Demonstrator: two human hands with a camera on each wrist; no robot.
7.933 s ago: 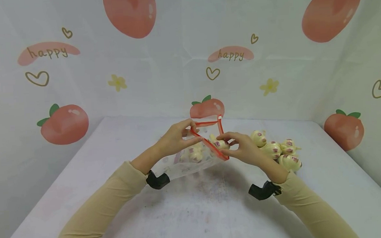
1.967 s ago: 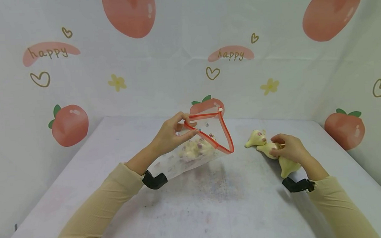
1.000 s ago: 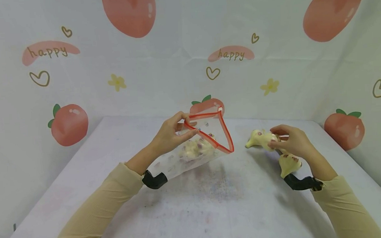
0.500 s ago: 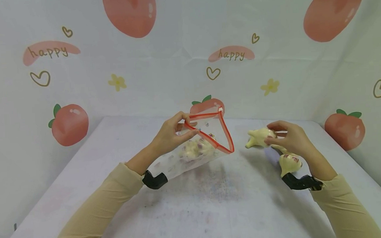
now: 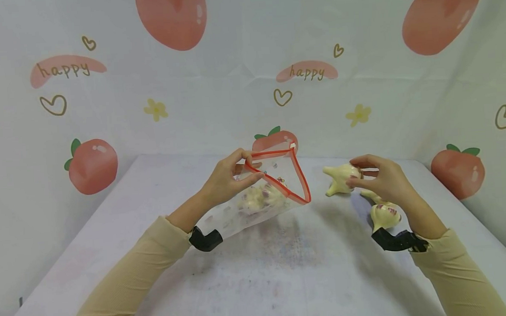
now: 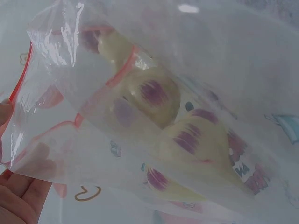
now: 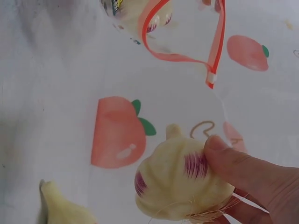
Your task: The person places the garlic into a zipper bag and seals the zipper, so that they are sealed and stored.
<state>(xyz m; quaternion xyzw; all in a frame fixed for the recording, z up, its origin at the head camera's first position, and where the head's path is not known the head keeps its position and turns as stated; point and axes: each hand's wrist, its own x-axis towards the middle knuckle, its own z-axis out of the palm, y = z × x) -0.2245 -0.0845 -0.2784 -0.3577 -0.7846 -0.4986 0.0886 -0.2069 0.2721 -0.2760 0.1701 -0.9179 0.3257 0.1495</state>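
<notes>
My left hand (image 5: 226, 181) pinches the red-edged mouth of a clear zip bag (image 5: 243, 223), which gapes toward the right. Several garlic bulbs (image 6: 194, 144) with purple streaks lie inside, seen through the plastic in the left wrist view. In my right hand (image 5: 385, 179) is a garlic bulb (image 7: 175, 179), gripped between thumb and fingers at its root end, its stem pointing left toward the bag in the head view. Under it, a second bulb's stem (image 5: 333, 189) shows, the rest partly hidden. Another garlic bulb (image 5: 386, 216) rests below my right wrist.
A further pale stem (image 5: 370, 196) pokes out beneath my right hand, its bulb mostly hidden. The white table (image 5: 243, 292) runs back to a printed cloth backdrop (image 5: 216, 112). Black curved wrist mounts (image 5: 205, 238) jut from both sleeves.
Earlier my right hand was at the bag's mouth with a bulb. It then reached to the bulbs at right, gripped one and raised it slightly up and left. The left hand has stayed nearly still lately.
</notes>
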